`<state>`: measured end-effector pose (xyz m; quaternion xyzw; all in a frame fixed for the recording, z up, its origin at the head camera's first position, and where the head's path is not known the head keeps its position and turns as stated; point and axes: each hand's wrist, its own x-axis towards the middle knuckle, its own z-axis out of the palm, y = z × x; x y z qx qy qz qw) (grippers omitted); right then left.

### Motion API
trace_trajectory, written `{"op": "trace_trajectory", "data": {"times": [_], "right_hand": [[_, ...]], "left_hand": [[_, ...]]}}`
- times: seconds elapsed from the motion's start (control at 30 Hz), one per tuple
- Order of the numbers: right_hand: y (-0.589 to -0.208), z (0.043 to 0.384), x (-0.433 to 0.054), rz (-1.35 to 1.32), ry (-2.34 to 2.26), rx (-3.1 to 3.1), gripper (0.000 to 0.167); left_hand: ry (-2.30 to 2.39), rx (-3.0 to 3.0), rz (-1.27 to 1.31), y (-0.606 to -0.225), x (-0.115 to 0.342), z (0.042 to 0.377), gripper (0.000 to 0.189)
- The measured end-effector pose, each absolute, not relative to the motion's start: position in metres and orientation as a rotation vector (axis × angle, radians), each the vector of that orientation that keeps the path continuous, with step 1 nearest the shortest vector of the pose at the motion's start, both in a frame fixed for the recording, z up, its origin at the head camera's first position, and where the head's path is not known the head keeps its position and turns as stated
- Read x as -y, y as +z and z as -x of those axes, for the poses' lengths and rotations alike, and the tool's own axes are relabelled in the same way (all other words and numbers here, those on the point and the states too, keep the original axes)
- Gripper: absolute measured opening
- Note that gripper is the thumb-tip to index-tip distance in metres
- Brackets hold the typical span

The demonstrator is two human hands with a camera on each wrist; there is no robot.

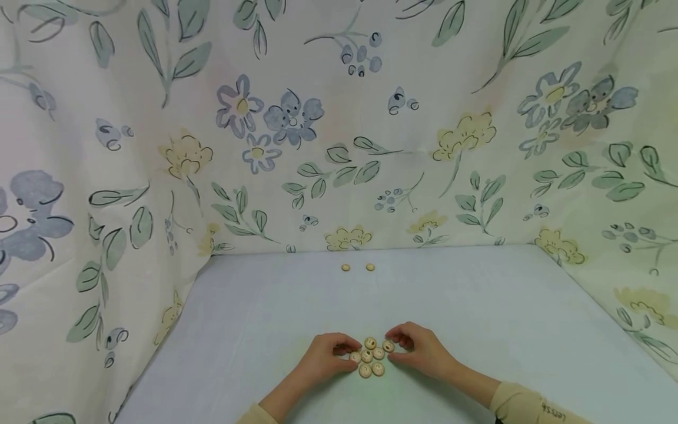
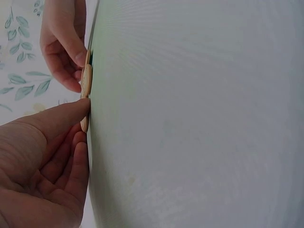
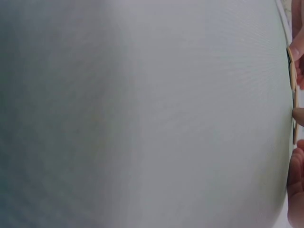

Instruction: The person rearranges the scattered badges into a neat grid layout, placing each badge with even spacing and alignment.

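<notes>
A cluster of round tan wooden discs (image 1: 378, 354) is presumably being arranged, its side discs seemingly pinched by left hand (image 1: 325, 357) and right hand (image 1: 421, 351); careful alignment is required.

Legible text: none. On the person's right sleeve (image 1: 521, 403), seen in the head view, I make out a short line of dark lettering (image 1: 553, 410), too blurred for me to read. The clustered round discs (image 1: 367, 356) bear small dark marks on their faces; from here I cannot tell whether these are letters, numbers or pictures.
</notes>
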<state>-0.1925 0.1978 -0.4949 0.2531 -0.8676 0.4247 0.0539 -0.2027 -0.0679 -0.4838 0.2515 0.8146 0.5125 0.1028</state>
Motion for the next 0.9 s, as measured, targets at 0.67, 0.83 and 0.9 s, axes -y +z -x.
{"op": "trace_trajectory", "data": {"times": [0.67,0.83,0.9], "right_hand": [[-0.4963,0.1955,-0.1998,-0.781,1.291,2.631,0.025],[-0.4966,0.1976,-0.1989,-0.768,1.28,2.656,0.023],[-0.4961,0.1976,-0.1993,-0.757,1.276,2.674,0.023]], "left_hand": [[1.509,-2.411,-0.75,-0.484,0.066,0.2039,0.028],[1.514,-2.408,-0.748,-0.4828,0.0672,0.2019,0.028],[1.515,-2.403,-0.754,-0.4824,0.067,0.2016,0.028]]}}
